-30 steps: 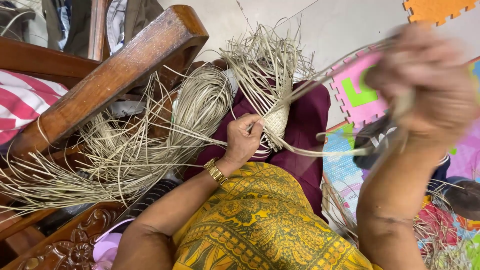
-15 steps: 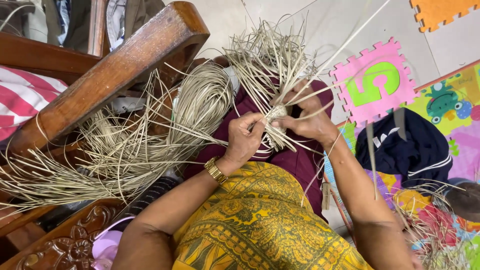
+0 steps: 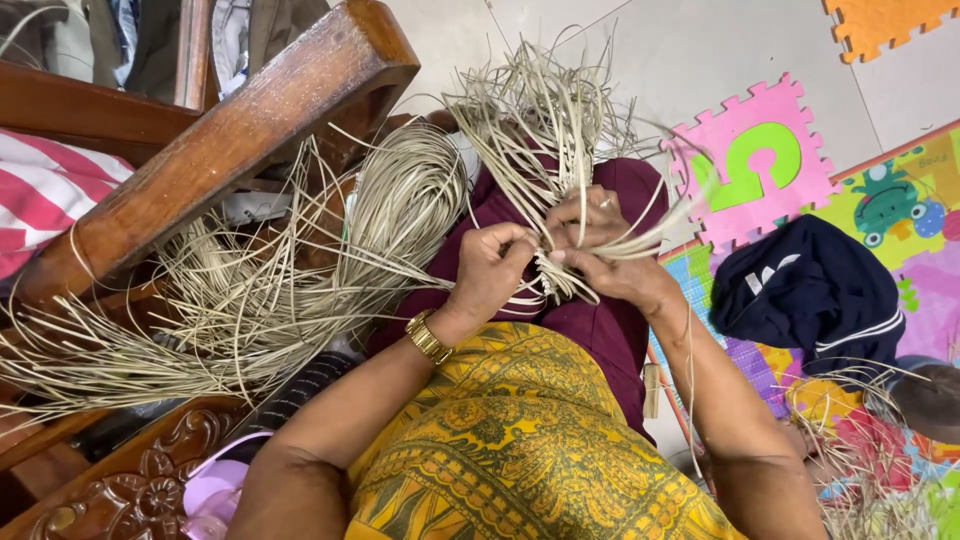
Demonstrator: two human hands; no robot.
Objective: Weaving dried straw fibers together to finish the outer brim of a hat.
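- Head view: left hand [image 3: 490, 275] and right hand [image 3: 600, 250] meet over the lap, fingers of both clenched on a woven bundle of pale fibre strands [image 3: 560, 215] whose free ends fan out toward 12 o'clock.
- Risk: the blurred strand whipping toward 3 o'clock could slip the pinch and loosen the weave.
- Risk: the loose fibre coil [image 3: 400, 210] at 9 o'clock, draped by the wooden chair arm [image 3: 230, 150], may snag or tangle.
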